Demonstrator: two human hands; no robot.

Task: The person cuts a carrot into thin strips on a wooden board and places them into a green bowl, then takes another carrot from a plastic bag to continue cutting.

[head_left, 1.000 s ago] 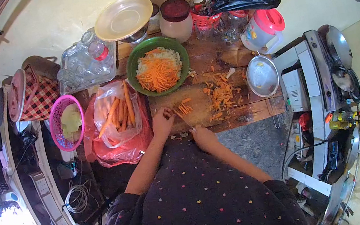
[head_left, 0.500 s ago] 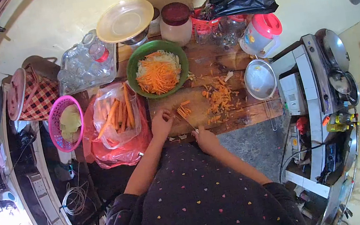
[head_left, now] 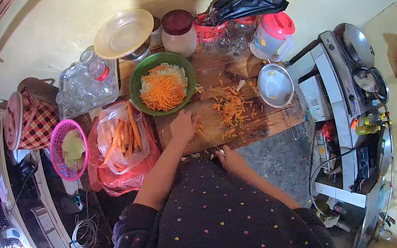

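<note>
My left hand (head_left: 184, 125) is curled over the cut carrot sticks (head_left: 199, 126) on the wooden cutting board (head_left: 168, 133), covering most of them. My right hand (head_left: 232, 160) grips a knife (head_left: 210, 142), its blade slanting up-left toward those sticks; the handle is mostly hidden in the fingers. Just beyond my left hand stands a green bowl (head_left: 136, 101) with shredded carrot (head_left: 165, 92) heaped over pale shreds. Orange carrot peelings (head_left: 231, 110) lie scattered at the board's right side.
Whole carrots (head_left: 120, 139) lie in clear plastic on a red bag (head_left: 106, 177) to the left, beside a pink basket (head_left: 53, 156). A metal strainer (head_left: 275, 86) and a pitcher (head_left: 272, 37) stand right. Behind are a lidded jar (head_left: 180, 38) and a glassware tray (head_left: 89, 106).
My left hand has moved up and right over the carrot sticks, which were mostly uncovered before. My right hand keeps the knife. The whole view has shifted slightly.
</note>
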